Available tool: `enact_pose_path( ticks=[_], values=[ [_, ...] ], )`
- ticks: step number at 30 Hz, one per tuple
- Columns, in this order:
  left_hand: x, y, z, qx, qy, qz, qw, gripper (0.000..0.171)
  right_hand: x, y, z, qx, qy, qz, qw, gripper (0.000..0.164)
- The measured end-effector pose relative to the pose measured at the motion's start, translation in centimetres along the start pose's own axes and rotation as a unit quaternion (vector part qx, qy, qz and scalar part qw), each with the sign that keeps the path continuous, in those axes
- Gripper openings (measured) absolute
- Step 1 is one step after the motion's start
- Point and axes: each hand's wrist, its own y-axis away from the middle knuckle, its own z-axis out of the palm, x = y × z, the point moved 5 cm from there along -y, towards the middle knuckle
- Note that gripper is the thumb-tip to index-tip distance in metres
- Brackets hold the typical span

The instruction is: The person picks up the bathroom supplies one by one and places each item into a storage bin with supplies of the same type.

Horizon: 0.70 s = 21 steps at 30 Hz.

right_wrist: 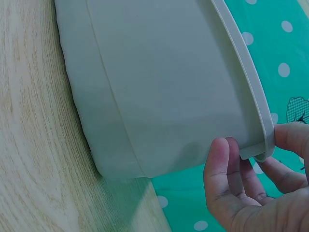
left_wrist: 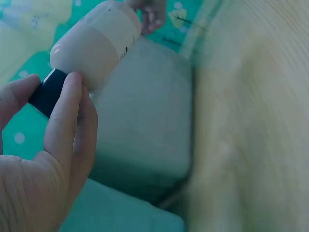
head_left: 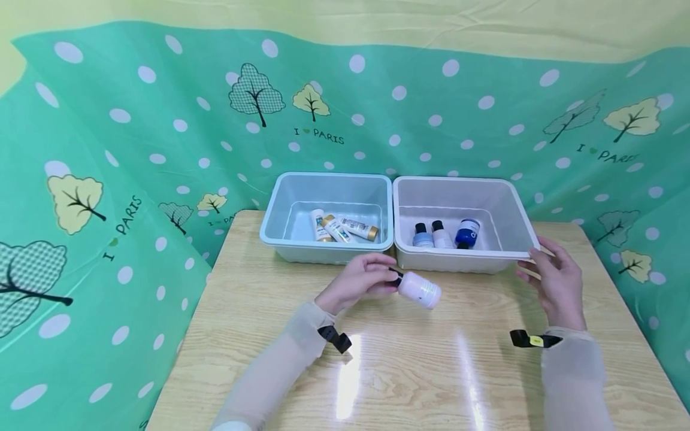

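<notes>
My left hand pinches the black cap of a pale pink bottle, held tilted in front of the two bins with its base toward the right. In the left wrist view the bottle body points away from the fingers. My right hand holds the front right corner of the light grey bin; in the right wrist view the thumb and fingers are about its rim. Inside that bin lie a light blue bottle, a pale pink bottle and a dark blue bottle.
A light blue bin stands against the grey bin's left side and holds several white tubes with gold caps. Both bins stand at the back of the wooden table. A green patterned cloth hangs behind and at the sides.
</notes>
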Motion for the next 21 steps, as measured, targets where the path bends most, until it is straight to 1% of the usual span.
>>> enact_pose_path(
  ticks=[4,7,10,17,21],
  values=[
    [2.8,-0.7,1.6,-0.007,0.012,0.021,0.9997,0.043,-0.1,-0.1,-0.1,-0.001,-0.003,-0.003,1.0,0.056],
    [4.7,-1.4,2.5,-0.009,0.018,0.035,0.9992,0.042,-0.1,-0.1,-0.1,-0.002,-0.003,-0.004,1.0,0.056],
    [6.5,-2.3,3.2,-0.007,0.014,0.046,0.9988,0.041,-0.1,-0.1,-0.1,0.002,0.004,-0.007,1.0,0.056],
    [9.9,-5.3,4.1,0.017,0.004,0.062,0.998,0.042,-0.1,0.0,0.0,0.003,0.001,-0.016,1.0,0.054],
    [11.5,-7.4,4.6,0.037,-0.002,0.063,0.9973,0.041,0.0,0.0,-0.1,0.004,0.005,-0.016,1.0,0.054]
  ],
)
